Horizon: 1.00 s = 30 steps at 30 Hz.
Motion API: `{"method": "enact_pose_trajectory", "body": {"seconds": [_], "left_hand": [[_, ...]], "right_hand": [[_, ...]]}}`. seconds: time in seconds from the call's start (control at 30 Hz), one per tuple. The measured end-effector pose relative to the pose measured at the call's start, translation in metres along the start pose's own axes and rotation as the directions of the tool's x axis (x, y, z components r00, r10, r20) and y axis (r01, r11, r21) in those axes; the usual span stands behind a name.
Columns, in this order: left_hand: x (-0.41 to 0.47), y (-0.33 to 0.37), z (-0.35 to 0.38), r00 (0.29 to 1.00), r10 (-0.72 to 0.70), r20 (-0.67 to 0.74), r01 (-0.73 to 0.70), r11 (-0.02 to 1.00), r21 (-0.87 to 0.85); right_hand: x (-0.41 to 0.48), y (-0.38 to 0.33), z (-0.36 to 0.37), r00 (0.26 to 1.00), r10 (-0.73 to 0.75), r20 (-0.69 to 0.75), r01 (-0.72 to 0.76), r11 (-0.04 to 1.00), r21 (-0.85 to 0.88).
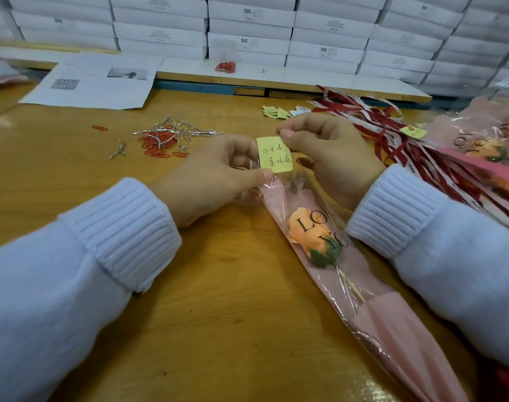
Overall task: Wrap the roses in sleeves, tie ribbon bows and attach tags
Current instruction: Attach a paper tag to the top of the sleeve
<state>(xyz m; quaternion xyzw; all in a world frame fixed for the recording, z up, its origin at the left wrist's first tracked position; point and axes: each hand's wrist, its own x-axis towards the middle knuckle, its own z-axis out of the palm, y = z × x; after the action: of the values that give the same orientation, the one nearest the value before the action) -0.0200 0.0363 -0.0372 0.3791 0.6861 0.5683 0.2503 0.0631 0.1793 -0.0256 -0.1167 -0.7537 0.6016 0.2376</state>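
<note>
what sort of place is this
Likely a packing bench in a warehouse or small workshop: stacked white cardboard boxes behind, a wooden table strewn with red paper clips, and a heap of red-and-white ribbons.

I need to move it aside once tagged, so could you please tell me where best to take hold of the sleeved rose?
Pinch the sleeve around the stem, just below the bloom, coming from its left, since the right arm lies across the other side. It lies flat and diagonal; the stem is the firm part, and the bloom would probably crush.
</note>
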Motion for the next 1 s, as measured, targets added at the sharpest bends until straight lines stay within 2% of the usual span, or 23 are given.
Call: {"method": "enact_pose_trajectory", "body": {"seconds": [0.2, 0.57, 0.87, 1.0], "left_hand": [[0.0002, 0.0001, -0.0002, 0.999, -0.033, -0.019, 0.031, 0.995, -0.09], [0.0018, -0.0032, -0.0006, 1.0, -0.02, -0.001, 0.02, 0.997, -0.069], [0.0013, -0.0022, -0.001, 1.0, -0.006, 0.002, 0.006, 0.998, -0.068], [0.0014, -0.0013, 0.0001, 1.0, -0.017, -0.027, 0.013, 0.993, -0.119]], "right_hand": [[0.0008, -0.0001, -0.0028, 0.997, -0.074, 0.035, 0.075, 0.997, -0.026], [-0.0001, -0.0008, -0.0038, 0.995, -0.081, 0.064, 0.087, 0.992, -0.092], [0.0004, -0.0004, -0.0058, 0.992, -0.104, 0.077, 0.107, 0.994, -0.034], [0.0005, -0.0003, -0.0063, 0.988, -0.12, 0.097, 0.124, 0.991, -0.04]]}}
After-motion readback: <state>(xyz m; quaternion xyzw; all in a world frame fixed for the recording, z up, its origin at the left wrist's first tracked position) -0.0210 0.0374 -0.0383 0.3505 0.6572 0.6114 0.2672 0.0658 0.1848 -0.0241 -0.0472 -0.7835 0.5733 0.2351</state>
